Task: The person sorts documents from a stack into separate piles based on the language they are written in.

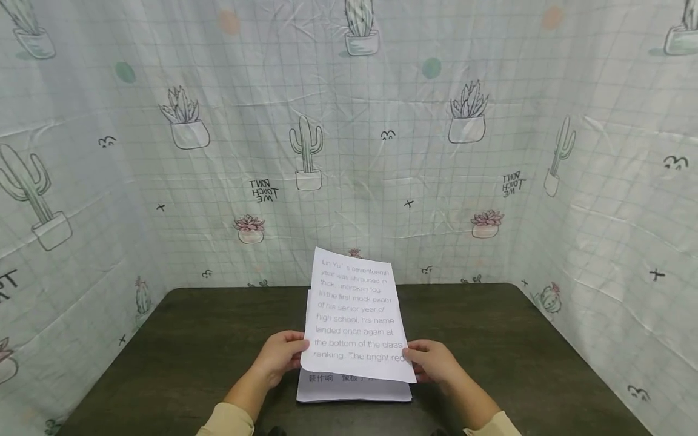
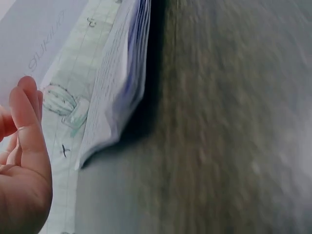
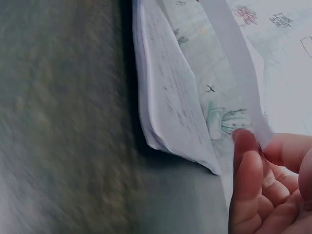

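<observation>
Both hands hold up a printed sheet of paper [image 1: 353,315] with large English text, tilted toward the head camera. My left hand [image 1: 280,357] pinches its lower left edge between thumb and fingers. At the lower right edge, my right hand [image 1: 433,360] pinches it the same way; in the right wrist view the thumb and fingertips meet on the sheet's edge [image 3: 243,73]. Below the raised sheet lies a stack of printed paper [image 1: 354,392] on the table, its front strip showing Chinese characters. Most of the stack's top is hidden behind the sheet.
The dark wooden table [image 1: 218,321] extends on both sides of the stack. A light curtain [image 1: 349,212] printed with cacti and a grid hangs around its back and sides.
</observation>
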A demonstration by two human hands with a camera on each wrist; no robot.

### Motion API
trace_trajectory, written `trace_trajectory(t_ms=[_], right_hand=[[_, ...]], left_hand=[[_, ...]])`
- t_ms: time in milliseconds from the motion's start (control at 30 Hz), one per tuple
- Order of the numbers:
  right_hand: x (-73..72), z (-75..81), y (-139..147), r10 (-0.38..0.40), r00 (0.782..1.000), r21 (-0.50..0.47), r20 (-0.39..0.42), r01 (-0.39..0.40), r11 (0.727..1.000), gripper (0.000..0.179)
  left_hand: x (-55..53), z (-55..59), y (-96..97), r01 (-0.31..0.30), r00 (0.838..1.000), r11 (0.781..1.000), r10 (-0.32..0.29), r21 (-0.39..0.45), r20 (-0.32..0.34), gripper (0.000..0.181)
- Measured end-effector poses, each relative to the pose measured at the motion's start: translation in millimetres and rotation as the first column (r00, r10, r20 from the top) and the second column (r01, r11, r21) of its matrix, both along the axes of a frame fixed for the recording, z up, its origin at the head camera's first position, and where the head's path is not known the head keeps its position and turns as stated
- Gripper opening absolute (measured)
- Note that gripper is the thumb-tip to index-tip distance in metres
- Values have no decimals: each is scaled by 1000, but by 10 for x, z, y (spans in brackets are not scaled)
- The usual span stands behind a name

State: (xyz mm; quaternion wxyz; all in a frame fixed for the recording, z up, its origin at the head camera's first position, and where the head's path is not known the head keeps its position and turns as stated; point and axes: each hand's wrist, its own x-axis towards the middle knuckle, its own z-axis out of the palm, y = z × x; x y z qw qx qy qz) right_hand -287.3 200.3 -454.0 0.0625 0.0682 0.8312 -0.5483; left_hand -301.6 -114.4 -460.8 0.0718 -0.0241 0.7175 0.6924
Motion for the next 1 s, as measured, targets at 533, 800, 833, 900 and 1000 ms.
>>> trace_trajectory(t_ms=[533,800,833,900,1000], right_hand=[[-6,193,835,-66,997,0,-30,66,998,44],[11,216,1263,-98,995,29,-21,98,995,50],[16,218,1310,-103,994,26,-19,104,994,50],[32,225,1400,-110,994,23,-15,110,994,51],[68,223,1528,-119,993,24,-9,120,993,53]], left_hand=[[-156,219,792,150,989,987,-149,-63,21,37],[-201,220,1261,148,988,989,-147,-19,53,35],[-201,216,1314,147,988,989,-146,-13,54,35],[-194,209,1415,146,988,989,-146,3,57,34],[-170,200,1551,148,987,989,-149,16,62,32]])
